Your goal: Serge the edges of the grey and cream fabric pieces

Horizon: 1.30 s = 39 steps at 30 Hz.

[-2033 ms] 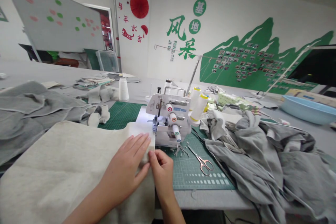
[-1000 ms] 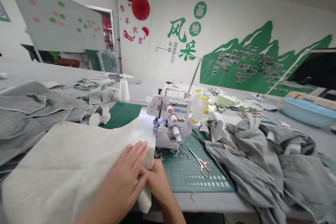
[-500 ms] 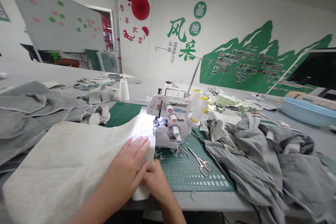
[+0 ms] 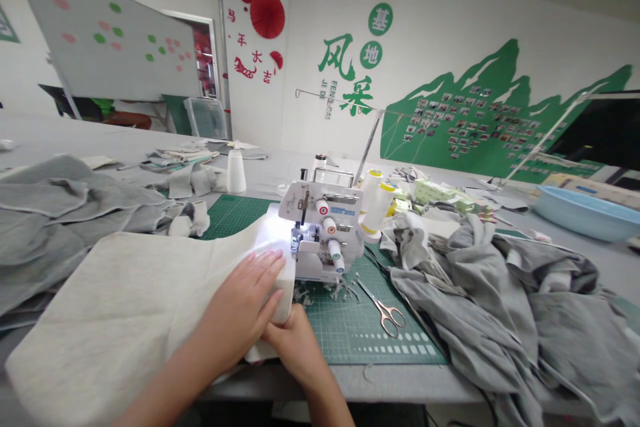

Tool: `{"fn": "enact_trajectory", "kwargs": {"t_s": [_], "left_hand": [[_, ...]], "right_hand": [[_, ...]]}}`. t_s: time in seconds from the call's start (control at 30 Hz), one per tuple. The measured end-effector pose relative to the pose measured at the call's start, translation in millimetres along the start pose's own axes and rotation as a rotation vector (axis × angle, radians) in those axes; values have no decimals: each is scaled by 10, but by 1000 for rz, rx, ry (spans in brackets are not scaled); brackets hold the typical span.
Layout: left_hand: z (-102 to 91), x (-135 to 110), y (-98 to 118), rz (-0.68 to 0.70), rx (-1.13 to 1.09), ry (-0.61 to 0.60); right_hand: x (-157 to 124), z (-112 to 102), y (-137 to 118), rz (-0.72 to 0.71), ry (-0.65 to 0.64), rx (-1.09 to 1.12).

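My left hand [image 4: 240,310] lies flat, fingers stretched out, on a large cream fabric piece [image 4: 115,313] just in front of the presser foot of a small white overlock machine [image 4: 323,230]. My right hand [image 4: 295,343] is curled under the fabric's right edge and pinches that edge beside my left thumb. The fabric's front corner folds down near the table edge. The machine's lamp lights the cloth at the needle.
A green cutting mat [image 4: 350,327] lies under the machine, with scissors [image 4: 383,307] on it to the right. Heaps of grey garments lie at right [image 4: 500,300] and left [image 4: 60,213]. Thread cones [image 4: 375,207], a white cone [image 4: 236,171] and a blue basin [image 4: 585,210] stand further back.
The cream fabric has been fed away from me into the machine. Both hands moved forward with it, and the hanging front corner has drawn up onto the table.
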<state>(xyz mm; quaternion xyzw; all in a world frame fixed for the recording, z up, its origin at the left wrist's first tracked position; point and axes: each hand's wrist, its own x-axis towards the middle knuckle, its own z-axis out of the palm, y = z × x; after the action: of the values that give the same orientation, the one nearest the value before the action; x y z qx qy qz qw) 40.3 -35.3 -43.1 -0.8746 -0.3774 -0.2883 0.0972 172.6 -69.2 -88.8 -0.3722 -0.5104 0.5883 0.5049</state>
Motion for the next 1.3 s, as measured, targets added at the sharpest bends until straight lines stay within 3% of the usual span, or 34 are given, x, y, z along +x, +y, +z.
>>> {"fn": "enact_trajectory", "kwargs": {"t_s": [0.57,0.9,1.1,1.2,1.3], "left_hand": [[11,185,-179,-30,-66,-126],[63,283,-263,-16,-100,-104],[75,353,-342,12,-121,-42],[11,243,-262,55,-144,66],[-68,37,-127,188,-206,177]], "right_hand": [[31,-2,128,186,-25,103],[29,-2,143,209,-12,112],[29,-2,145,168,2,87],[49,9,135,140,16,67],[65,28,108,100,29,39]]}}
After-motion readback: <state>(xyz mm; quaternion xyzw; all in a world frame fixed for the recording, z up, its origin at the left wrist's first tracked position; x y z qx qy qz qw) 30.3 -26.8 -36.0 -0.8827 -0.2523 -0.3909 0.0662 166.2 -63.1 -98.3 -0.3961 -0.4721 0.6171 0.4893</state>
